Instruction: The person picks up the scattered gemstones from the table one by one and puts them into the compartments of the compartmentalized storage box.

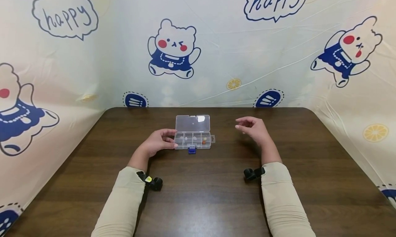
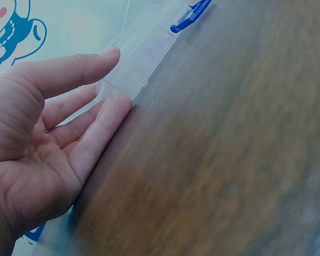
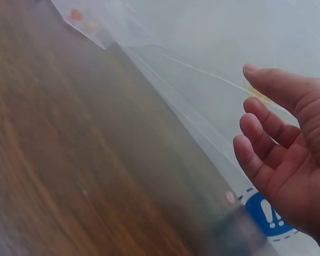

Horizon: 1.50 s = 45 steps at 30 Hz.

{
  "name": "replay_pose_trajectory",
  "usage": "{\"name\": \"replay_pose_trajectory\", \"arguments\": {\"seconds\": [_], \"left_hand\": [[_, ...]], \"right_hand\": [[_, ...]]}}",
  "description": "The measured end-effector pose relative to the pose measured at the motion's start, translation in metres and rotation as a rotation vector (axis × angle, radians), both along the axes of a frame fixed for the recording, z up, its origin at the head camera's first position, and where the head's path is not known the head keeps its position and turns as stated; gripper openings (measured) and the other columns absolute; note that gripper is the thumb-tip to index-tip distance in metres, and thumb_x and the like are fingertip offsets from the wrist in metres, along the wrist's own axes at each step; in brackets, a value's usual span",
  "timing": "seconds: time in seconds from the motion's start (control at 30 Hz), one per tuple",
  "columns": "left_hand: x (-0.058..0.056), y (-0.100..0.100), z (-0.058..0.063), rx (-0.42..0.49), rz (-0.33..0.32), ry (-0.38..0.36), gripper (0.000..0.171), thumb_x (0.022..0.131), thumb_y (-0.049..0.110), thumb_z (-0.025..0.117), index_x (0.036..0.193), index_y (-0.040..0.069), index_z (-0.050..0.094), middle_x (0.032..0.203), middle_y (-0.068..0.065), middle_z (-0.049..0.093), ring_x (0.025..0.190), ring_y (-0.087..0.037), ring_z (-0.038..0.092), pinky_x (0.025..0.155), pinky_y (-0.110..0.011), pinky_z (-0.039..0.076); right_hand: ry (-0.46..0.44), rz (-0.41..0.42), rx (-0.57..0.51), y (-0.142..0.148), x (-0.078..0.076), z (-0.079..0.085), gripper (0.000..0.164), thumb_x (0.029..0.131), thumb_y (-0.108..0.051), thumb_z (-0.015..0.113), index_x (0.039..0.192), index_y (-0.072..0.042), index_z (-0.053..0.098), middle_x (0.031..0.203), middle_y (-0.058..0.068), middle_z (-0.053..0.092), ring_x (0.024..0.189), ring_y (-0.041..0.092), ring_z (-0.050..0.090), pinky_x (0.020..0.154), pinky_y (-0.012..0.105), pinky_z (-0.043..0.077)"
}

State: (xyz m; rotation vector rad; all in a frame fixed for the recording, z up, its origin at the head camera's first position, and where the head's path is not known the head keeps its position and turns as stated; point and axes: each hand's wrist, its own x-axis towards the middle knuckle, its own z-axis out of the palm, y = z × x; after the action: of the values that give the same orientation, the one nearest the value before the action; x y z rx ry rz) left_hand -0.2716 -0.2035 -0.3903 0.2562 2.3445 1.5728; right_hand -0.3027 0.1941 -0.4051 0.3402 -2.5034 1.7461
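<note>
A clear plastic compartment box sits on the table, its transparent lid raised at the back. Several small whitish, yellowish and orange pieces lie in its compartments, too small to identify. On its front edge is a blue latch. My left hand touches the box's left end, thumb by the near corner and fingers spread toward the back; the left wrist view shows those fingers fairly straight. Right of the box, my right hand hovers apart from it, fingers loosely bent and holding nothing.
The brown wooden table stretches around the box. A printed cloth with bears and lettering hangs behind the table and along both sides. Each wrist carries a black strapped device.
</note>
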Motion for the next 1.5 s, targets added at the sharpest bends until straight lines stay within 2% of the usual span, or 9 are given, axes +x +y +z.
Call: {"name": "replay_pose_trajectory", "arguments": {"seconds": [0.2, 0.43, 0.47, 0.67, 0.7, 0.73, 1.03, 1.3, 1.5], "left_hand": [[-0.001, 0.000, 0.001, -0.005, 0.003, 0.003, 0.067, 0.081, 0.002, 0.078, 0.140, -0.002, 0.047, 0.135, -0.024, 0.051, 0.103, -0.031, 0.055, 0.078, -0.023, 0.051], [-0.001, 0.001, 0.002, -0.012, -0.004, 0.005, 0.067, 0.081, 0.002, 0.077, 0.140, -0.003, 0.047, 0.135, -0.024, 0.051, 0.103, -0.030, 0.055, 0.078, -0.023, 0.051], [-0.001, 0.001, 0.002, -0.013, -0.004, 0.005, 0.067, 0.081, 0.002, 0.077, 0.140, -0.003, 0.047, 0.135, -0.024, 0.051, 0.103, -0.030, 0.055, 0.078, -0.024, 0.052], [-0.017, -0.007, -0.024, -0.015, 0.010, -0.003, 0.070, 0.079, 0.008, 0.081, 0.141, 0.003, 0.048, 0.136, -0.019, 0.052, 0.104, -0.029, 0.055, 0.081, -0.025, 0.052], [-0.019, -0.008, -0.029, -0.016, 0.014, -0.001, 0.070, 0.079, 0.009, 0.081, 0.141, 0.005, 0.049, 0.136, -0.018, 0.052, 0.105, -0.029, 0.056, 0.081, -0.025, 0.052], [-0.019, -0.009, -0.029, -0.014, 0.016, 0.004, 0.070, 0.078, 0.010, 0.082, 0.141, 0.006, 0.050, 0.136, -0.017, 0.053, 0.105, -0.029, 0.056, 0.082, -0.025, 0.052], [-0.020, -0.008, -0.030, -0.025, 0.026, 0.015, 0.070, 0.075, 0.013, 0.085, 0.138, 0.008, 0.053, 0.132, -0.014, 0.055, 0.103, -0.028, 0.057, 0.081, -0.027, 0.053], [-0.020, -0.010, -0.030, -0.023, 0.024, 0.022, 0.070, 0.076, 0.012, 0.084, 0.138, 0.007, 0.052, 0.132, -0.015, 0.055, 0.103, -0.028, 0.056, 0.081, -0.026, 0.052], [-0.019, -0.010, -0.029, -0.021, 0.033, 0.016, 0.069, 0.076, 0.012, 0.084, 0.138, 0.007, 0.053, 0.131, -0.015, 0.055, 0.104, -0.028, 0.056, 0.081, -0.026, 0.053]], "right_hand": [[-0.009, -0.039, -0.016, 0.013, 0.000, -0.001, 0.040, 0.087, -0.019, 0.075, 0.120, 0.002, 0.065, 0.098, 0.007, 0.065, 0.081, 0.018, 0.056, 0.076, 0.038, 0.056], [-0.031, -0.091, 0.002, 0.031, -0.001, -0.006, 0.045, 0.088, -0.024, 0.075, 0.123, 0.002, 0.063, 0.104, 0.009, 0.065, 0.084, 0.017, 0.057, 0.074, 0.031, 0.056], [-0.044, -0.093, 0.006, 0.032, 0.002, -0.002, 0.045, 0.088, -0.024, 0.074, 0.123, 0.002, 0.063, 0.106, 0.011, 0.064, 0.086, 0.018, 0.057, 0.075, 0.031, 0.055], [-0.026, -0.117, -0.016, 0.045, 0.000, -0.009, 0.043, 0.088, -0.022, 0.075, 0.121, 0.003, 0.063, 0.099, 0.000, 0.066, 0.084, 0.014, 0.058, 0.071, 0.030, 0.055], [-0.013, -0.123, -0.024, 0.048, -0.003, -0.015, 0.044, 0.087, -0.023, 0.076, 0.120, 0.003, 0.064, 0.096, -0.003, 0.066, 0.082, 0.012, 0.059, 0.070, 0.030, 0.055], [-0.010, -0.125, -0.030, 0.048, -0.003, -0.015, 0.043, 0.087, -0.022, 0.076, 0.119, 0.003, 0.064, 0.095, -0.004, 0.066, 0.082, 0.011, 0.059, 0.069, 0.030, 0.055], [-0.010, -0.122, -0.072, 0.052, -0.007, -0.020, 0.043, 0.087, -0.015, 0.075, 0.121, 0.008, 0.061, 0.094, -0.003, 0.066, 0.079, 0.008, 0.059, 0.066, 0.028, 0.055], [-0.063, -0.119, -0.005, 0.059, -0.020, -0.025, 0.044, 0.088, -0.020, 0.075, 0.123, 0.004, 0.062, 0.093, -0.003, 0.066, 0.080, 0.011, 0.059, 0.066, 0.025, 0.054], [-0.105, -0.055, 0.043, 0.068, -0.029, -0.025, 0.041, 0.089, -0.015, 0.073, 0.123, 0.006, 0.062, 0.103, 0.010, 0.067, 0.080, 0.014, 0.061, 0.068, 0.026, 0.055]]}}
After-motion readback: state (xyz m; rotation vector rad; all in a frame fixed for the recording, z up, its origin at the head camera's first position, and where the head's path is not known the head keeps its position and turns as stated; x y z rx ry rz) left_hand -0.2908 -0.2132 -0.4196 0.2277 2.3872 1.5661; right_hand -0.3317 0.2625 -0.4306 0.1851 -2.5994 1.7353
